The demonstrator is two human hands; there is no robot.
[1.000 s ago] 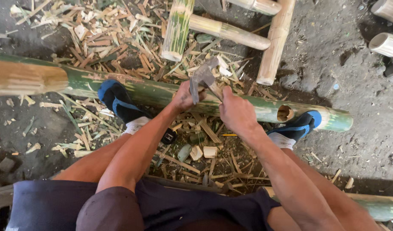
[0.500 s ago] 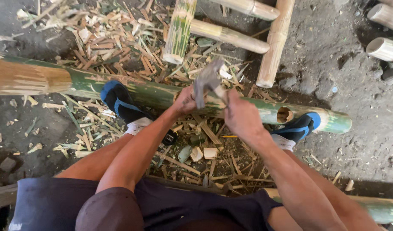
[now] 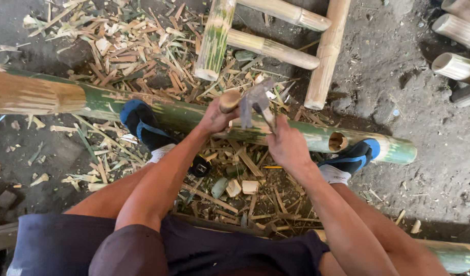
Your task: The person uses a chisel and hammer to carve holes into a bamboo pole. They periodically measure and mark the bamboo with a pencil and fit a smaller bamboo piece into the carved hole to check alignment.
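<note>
A long green bamboo pole (image 3: 158, 110) lies across the ground, with a round hole (image 3: 338, 141) cut near its right end. My left hand (image 3: 214, 120) grips the wooden handle of a hammer (image 3: 250, 99), whose metal head is blurred just above the pole. My right hand (image 3: 286, 145) is closed around a thin chisel (image 3: 268, 118) standing on the pole's top. Both feet rest on the pole in blue-and-black sandals, the left foot (image 3: 140, 122) and the right foot (image 3: 355, 156).
Bamboo chips and shavings (image 3: 122, 51) litter the dirt behind and under the pole. A frame of pale bamboo poles (image 3: 324, 56) lies beyond. Cut bamboo ends (image 3: 452, 66) sit at the far right, and another green pole (image 3: 454, 255) lies by my right leg.
The hammer head rose slightly and came back down toward the chisel, now blurred. My right hand and the pole stayed in place.
</note>
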